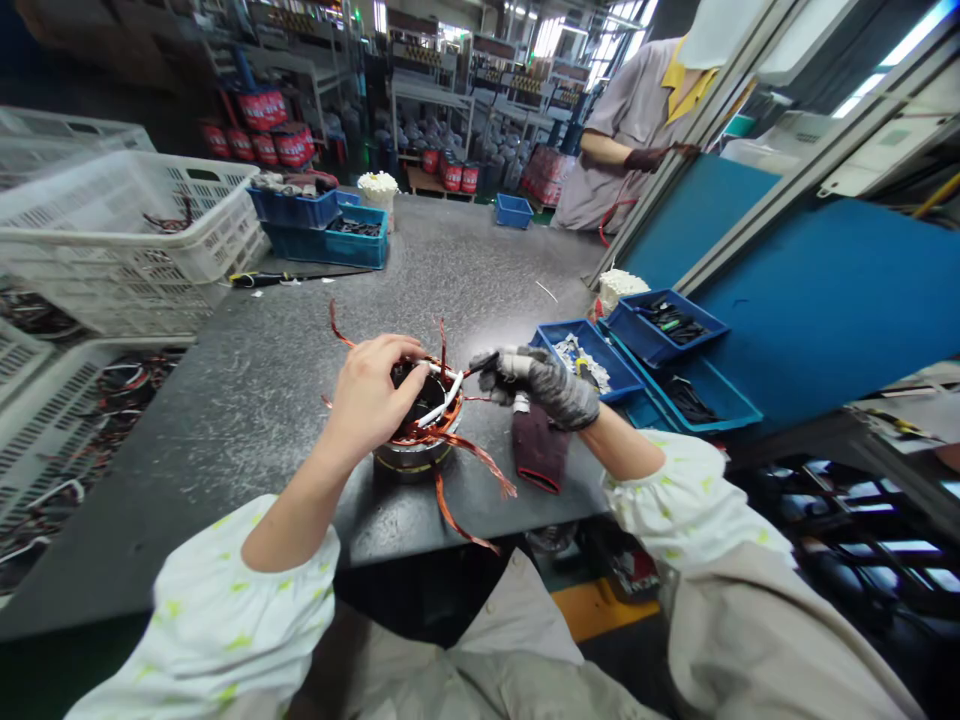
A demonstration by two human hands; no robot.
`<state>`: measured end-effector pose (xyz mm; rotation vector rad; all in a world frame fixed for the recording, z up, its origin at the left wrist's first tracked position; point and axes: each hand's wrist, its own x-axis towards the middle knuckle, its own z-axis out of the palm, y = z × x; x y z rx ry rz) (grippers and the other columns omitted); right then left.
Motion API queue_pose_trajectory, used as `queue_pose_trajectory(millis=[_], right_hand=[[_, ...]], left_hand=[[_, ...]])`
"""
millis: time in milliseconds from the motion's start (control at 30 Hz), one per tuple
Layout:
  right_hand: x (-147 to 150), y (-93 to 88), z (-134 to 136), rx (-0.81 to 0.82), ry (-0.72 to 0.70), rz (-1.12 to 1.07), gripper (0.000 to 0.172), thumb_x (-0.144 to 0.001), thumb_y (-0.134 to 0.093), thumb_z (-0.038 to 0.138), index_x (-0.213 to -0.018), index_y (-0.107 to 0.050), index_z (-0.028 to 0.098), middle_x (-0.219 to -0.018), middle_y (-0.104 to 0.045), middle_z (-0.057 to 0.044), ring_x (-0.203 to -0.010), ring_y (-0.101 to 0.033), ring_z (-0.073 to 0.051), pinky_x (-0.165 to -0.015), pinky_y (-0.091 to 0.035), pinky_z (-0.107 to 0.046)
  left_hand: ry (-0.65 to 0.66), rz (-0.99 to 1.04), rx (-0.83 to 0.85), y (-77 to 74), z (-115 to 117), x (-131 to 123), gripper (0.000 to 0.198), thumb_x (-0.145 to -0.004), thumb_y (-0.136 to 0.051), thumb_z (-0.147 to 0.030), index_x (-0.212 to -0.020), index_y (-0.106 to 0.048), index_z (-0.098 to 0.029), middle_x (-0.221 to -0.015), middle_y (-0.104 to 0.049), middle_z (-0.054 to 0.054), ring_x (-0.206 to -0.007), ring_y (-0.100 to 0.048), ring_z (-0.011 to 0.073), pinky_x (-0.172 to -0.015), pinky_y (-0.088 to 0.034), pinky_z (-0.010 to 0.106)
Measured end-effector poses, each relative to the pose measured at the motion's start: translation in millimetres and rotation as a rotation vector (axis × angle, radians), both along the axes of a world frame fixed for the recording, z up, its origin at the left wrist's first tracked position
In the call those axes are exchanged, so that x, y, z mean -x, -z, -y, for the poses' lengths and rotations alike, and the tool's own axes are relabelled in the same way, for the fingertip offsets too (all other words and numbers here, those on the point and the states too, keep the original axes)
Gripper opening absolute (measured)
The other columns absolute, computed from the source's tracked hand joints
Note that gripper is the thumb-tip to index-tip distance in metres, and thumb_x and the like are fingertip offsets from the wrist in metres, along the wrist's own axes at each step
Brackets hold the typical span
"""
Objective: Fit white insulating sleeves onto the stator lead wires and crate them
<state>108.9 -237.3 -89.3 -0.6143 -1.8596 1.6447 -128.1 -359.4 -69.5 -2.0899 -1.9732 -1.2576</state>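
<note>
A round motor stator [412, 460] with a metal shell, copper windings and white sleeving stands near the table's front edge. Braided copper leads [480, 462] stick out from it on several sides. My left hand [375, 390], bare, grips the stator's left rim, its thumb over the central opening. On the other side my right hand [544, 385], in a grey knit glove, is closed. Its fingertips pinch a thin dark piece [484, 363] against the stator's right rim, close to the white sleeving [450, 395]. What that piece is I cannot make out.
Below my right hand lies a maroon glove [538, 455]. Blue bins [630, 375] of small parts stand at right, more bins [326, 245] at the back left. White crates [127, 240] line the left side. A co-worker [630, 130] stands beyond the blue partition [847, 290].
</note>
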Motion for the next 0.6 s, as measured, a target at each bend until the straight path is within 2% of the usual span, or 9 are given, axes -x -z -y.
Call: queue_pose_trajectory(millis=[100, 167, 267, 367, 433, 600], right_hand=[[-3, -18.1, -14, -0.085, -0.014, 0.084, 0.052, -0.091, -0.079, 0.067, -0.091, -0.077, 0.016, -0.081, -0.075, -0.004, -0.066, -0.065, -0.012, -0.061, -0.051, -0.023], [3, -20.7, -19, -0.108, -0.118, 0.167, 0.058, -0.090, -0.080, 0.073, -0.087, -0.074, 0.015, -0.073, -0.069, -0.002, -0.061, -0.059, -0.010, -0.057, -0.046, -0.021], [12, -6.2, -21, -0.053, -0.278, 0.187, 0.070, -0.083, -0.080, 0.086, -0.084, -0.068, 0.016, -0.066, -0.063, 0.001, -0.055, -0.050, -0.009, -0.051, -0.040, -0.022], [16, 5.5, -24, -0.022, -0.306, 0.162, 0.074, -0.082, -0.073, 0.092, -0.084, -0.063, 0.019, -0.066, -0.060, 0.002, -0.054, -0.045, -0.009, -0.050, -0.036, -0.023], [19, -1.3, -26, -0.125, -0.296, 0.221, 0.069, -0.086, -0.073, 0.087, -0.086, -0.062, 0.019, -0.070, -0.059, 0.003, -0.059, -0.046, -0.009, -0.055, -0.038, -0.024], [27, -34.8, -24, -0.567, -0.253, 0.301, 0.055, -0.095, -0.075, 0.071, -0.085, -0.062, 0.019, -0.076, -0.056, 0.004, -0.074, -0.047, -0.011, -0.071, -0.039, -0.026]], left_hand=[[-0.005, -0.011, -0.003, 1.5, 0, 1, 0.023, -0.098, -0.062, -0.037, -0.100, -0.079, -0.022, -0.125, -0.085, 0.011, -0.120, -0.078, 0.0306, -0.116, -0.056, 0.050], [-0.012, -0.013, -0.003, 2.0, -1, 1, 0.021, -0.098, -0.064, -0.037, -0.100, -0.078, -0.022, -0.124, -0.085, 0.011, -0.120, -0.078, 0.0308, -0.115, -0.056, 0.050], [-0.015, -0.003, -0.006, 2.4, -1, 1, 0.020, -0.098, -0.065, -0.036, -0.100, -0.079, -0.022, -0.122, -0.085, 0.011, -0.119, -0.078, 0.0314, -0.114, -0.057, 0.051], [-0.014, 0.001, 0.001, 2.0, -2, 1, 0.018, -0.098, -0.067, -0.035, -0.100, -0.079, -0.022, -0.120, -0.085, 0.010, -0.118, -0.078, 0.0311, -0.114, -0.057, 0.050], [-0.008, 0.000, 0.015, 0.9, -3, 1, 0.016, -0.098, -0.069, -0.034, -0.100, -0.080, -0.023, -0.117, -0.084, 0.009, -0.116, -0.077, 0.0303, -0.114, -0.056, 0.049], [0.019, -0.010, 0.072, -3.3, -7, 0, 0.012, -0.099, -0.071, -0.031, -0.098, -0.081, -0.022, -0.110, -0.081, 0.008, -0.114, -0.076, 0.0294, -0.114, -0.056, 0.049]])
